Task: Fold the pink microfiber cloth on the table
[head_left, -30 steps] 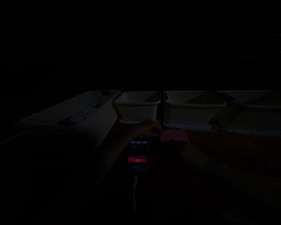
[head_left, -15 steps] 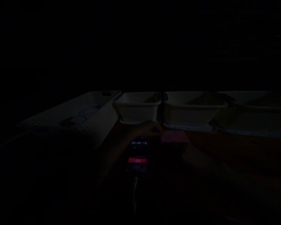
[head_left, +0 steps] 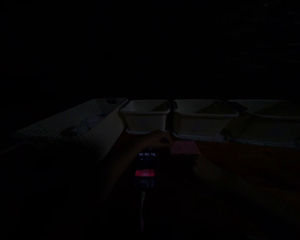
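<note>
The picture is very dark. A pink, textured piece that looks like folded cloth [head_left: 185,147] lies between my two hands. My left hand [head_left: 161,138] reaches in from the left, its fingers curled down and closed at the cloth's left edge. At the right near edge of the cloth is my right hand [head_left: 197,165], mostly lost in shadow, so its fingers do not show clearly. Below my left hand a phone [head_left: 145,163] glows with a timer reading 00:05:10, and a white cable [head_left: 142,203] runs from its lower end.
A white perforated basket [head_left: 110,133] stands at the left with pale, crumpled items [head_left: 90,122] inside. Along the back stand a small white bin [head_left: 145,121], a second white bin [head_left: 200,125] and a third bin [head_left: 270,128] at the right. The reddish-brown tabletop [head_left: 252,160] is barely visible.
The whole view has shifted slightly, so everything sits a little lower and further left. Both hands keep about the same place by the pink cloth.
</note>
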Demonstrator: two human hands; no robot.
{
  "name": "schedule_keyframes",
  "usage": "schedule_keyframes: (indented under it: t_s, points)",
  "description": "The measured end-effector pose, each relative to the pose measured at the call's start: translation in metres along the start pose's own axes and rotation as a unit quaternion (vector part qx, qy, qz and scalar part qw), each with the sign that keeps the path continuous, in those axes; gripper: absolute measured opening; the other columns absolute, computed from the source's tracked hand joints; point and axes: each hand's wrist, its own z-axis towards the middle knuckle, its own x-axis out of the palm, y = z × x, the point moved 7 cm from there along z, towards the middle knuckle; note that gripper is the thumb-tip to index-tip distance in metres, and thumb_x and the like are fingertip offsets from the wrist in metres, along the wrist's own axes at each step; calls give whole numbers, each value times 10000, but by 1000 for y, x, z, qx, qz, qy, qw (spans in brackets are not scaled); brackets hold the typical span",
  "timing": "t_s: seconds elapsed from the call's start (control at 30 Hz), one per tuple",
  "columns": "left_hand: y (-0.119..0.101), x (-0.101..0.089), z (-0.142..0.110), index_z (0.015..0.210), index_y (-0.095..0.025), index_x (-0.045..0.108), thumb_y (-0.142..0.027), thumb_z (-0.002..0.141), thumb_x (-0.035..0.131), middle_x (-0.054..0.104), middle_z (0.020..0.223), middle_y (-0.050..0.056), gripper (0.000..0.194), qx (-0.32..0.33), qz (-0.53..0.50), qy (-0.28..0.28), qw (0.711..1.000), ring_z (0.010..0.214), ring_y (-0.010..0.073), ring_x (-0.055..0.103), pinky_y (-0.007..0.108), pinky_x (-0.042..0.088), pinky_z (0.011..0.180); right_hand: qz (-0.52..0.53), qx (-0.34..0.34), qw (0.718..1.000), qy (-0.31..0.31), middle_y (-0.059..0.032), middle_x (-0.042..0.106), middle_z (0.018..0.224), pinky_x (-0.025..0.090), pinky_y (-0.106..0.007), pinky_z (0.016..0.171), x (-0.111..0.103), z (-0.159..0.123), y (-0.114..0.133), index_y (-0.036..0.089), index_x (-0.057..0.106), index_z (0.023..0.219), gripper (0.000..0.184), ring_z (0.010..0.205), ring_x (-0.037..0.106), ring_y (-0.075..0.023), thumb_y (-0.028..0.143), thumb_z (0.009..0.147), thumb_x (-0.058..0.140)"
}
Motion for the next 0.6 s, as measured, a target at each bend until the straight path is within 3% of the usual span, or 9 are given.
schedule_keyframes:
  t_s: [0.37,0.6]
  points:
    - [0,0,-1,961,-153,680,-225,818,625,674,1020,74,169,5,-5,-8,1000,935,145,625,247,453,825,3,5,1000,12,-100,659,962,451,-264,756,1,-2,1,147,649,900,209,836,609,-146,147,844,447]
    - [2,0,-1,960,-161,677,-229,827,613,668,1031,66,163,5,-9,-16,1000,938,137,621,241,449,828,15,7,1000,12,-106,654,995,452,-271,769,-3,-1,-1,147,646,966,235,875,608,-166,165,829,457]
